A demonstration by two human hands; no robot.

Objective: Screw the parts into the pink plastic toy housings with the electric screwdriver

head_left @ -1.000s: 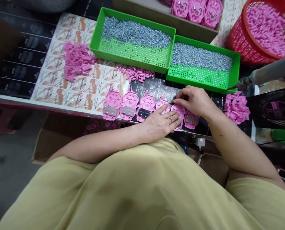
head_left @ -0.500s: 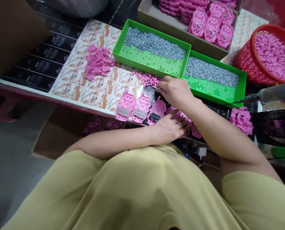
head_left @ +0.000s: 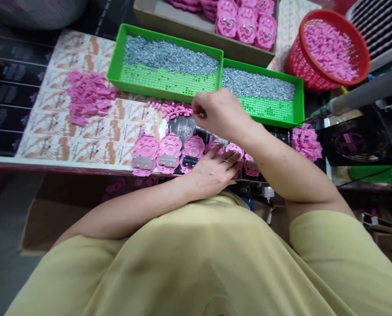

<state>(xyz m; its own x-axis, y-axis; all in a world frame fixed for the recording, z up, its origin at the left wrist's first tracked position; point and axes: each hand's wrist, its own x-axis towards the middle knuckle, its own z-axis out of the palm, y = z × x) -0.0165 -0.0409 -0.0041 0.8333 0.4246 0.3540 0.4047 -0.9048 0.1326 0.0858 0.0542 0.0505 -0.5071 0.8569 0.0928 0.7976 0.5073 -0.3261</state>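
Note:
My left hand lies with its fingers spread over a row of pink plastic casings at the table's front edge. A left-hand casing and one beside it carry silvery plates; another has a darker plate. My fingers partly cover casings farther right. Above the row, my right hand is closed, its fingers curled together beside a pile of small pink pegs. What it pinches, if anything, is hidden.
Two green trays, one left and one right, hold many small metal screws. Behind stands a cardboard box of pink casings. A red basket holds pink pieces. Loose pink parts lie left and right. A grey rod-like tool juts in.
The view has shifted, so the table's things appear farther left. My right hand has curled its fingers in and turned beside the peg pile. My left hand stays on the casings.

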